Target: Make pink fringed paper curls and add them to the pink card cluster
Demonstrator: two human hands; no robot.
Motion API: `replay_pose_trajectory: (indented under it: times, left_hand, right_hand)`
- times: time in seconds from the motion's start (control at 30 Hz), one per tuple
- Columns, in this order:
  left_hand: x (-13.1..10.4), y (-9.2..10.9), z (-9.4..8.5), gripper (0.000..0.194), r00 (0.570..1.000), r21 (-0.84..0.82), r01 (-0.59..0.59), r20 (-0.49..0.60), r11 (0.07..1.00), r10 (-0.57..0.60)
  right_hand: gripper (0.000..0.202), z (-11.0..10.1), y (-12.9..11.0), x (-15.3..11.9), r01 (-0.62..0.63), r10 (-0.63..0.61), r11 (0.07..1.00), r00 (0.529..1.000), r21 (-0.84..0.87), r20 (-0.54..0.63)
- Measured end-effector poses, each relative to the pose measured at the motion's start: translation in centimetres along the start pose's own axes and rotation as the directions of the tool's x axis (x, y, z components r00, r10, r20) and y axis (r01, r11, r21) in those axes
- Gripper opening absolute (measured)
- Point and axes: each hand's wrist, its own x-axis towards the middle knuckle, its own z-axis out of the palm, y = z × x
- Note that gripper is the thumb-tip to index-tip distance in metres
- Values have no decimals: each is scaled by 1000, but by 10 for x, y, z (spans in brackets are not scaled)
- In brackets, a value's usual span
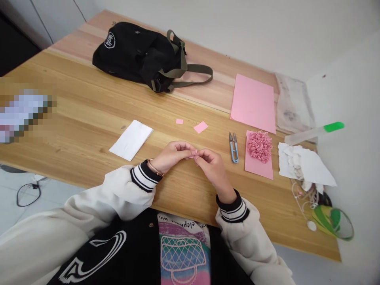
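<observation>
My left hand [172, 157] and my right hand [212, 164] meet over the front of the wooden table. Between their fingertips they pinch a small pink piece [192, 154], mostly covered by the fingers. Just beyond the hands lie a small pink paper rectangle [201, 127] and a smaller one [179, 121]. To the right rest blue-handled thread snips [234, 148], blades pointing away. Beside them a heap of curly pink pieces [260, 146] sits on a pink sheet [259, 171]. A folded white cloth or paper [131, 140] lies left of my left hand.
A black bag [139, 55] with olive straps lies at the back. Larger pink sheets [253, 103], a clear plastic bag [293, 103], a green-capped tube [314, 133], white paper [316, 164] and a green-yellow container [329, 221] occupy the right side. A blurred object [23, 113] is far left.
</observation>
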Motion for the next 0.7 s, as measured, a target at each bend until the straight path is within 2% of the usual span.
replay_pose_trajectory:
  times: [0.3,0.7]
  left_hand:
    - [-2,1,0,17,1000,-54,21,1,998,-21]
    - [-1,-1,0,18,1000,32,-30,-2,999,31]
  right_hand:
    - [12,0,0,-1,-4,4,1000,1000,-3,-9]
    - [11,0,-2,-1,-4,3,1000,1000,-8,-8]
